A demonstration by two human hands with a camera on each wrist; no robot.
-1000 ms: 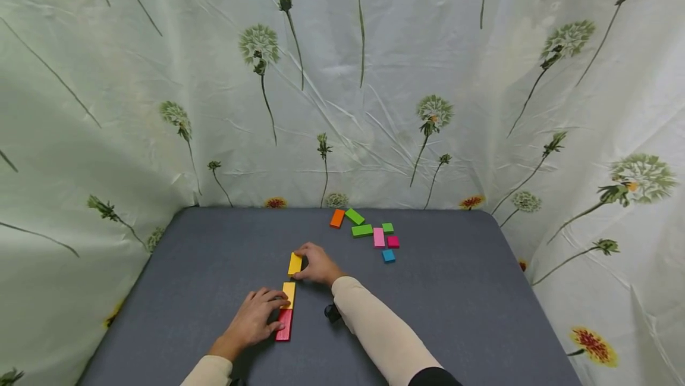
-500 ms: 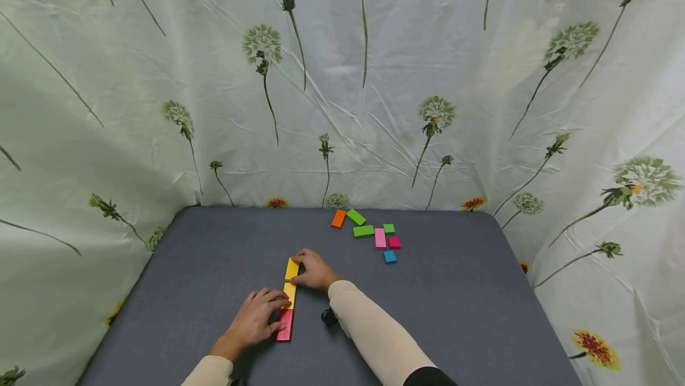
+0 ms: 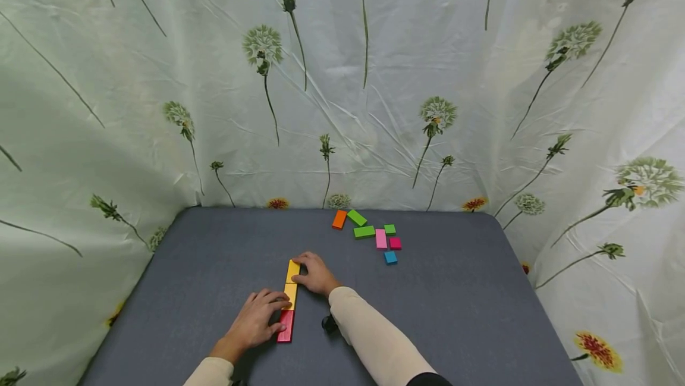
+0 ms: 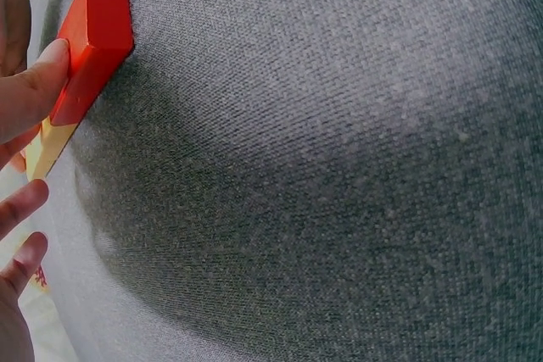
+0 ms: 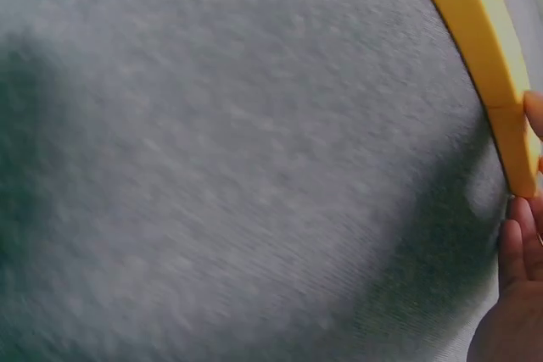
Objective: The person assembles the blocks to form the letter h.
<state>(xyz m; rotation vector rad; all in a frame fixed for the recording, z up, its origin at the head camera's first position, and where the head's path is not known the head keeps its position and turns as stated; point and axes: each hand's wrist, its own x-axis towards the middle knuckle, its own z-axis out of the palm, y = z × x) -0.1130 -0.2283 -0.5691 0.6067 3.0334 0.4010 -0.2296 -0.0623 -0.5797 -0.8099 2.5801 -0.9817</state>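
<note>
Three flat wooden blocks lie end to end in a row on the dark grey table (image 3: 439,314). Nearest is a red block (image 3: 286,329), then a pale yellow block (image 3: 291,291), then a deeper yellow block (image 3: 292,270) at the far end. My left hand (image 3: 255,317) rests along the row, its thumb against the red block's side and a fingertip on the pale yellow block. With thumb and forefinger my right hand (image 3: 316,274) pinches the far yellow block. In the right wrist view this yellow block (image 5: 513,150) meets its neighbour at a thin seam.
At the back stand an orange block (image 3: 339,219), a green block (image 3: 364,232) and other green ones, a pink block (image 3: 381,239), a crimson block (image 3: 395,244) and a blue block (image 3: 390,258). A flower-print curtain (image 3: 342,106) hangs behind the table.
My right hand has brought the far yellow block toward me, and the gap before the pale yellow block has closed. My left hand has stayed in place.
</note>
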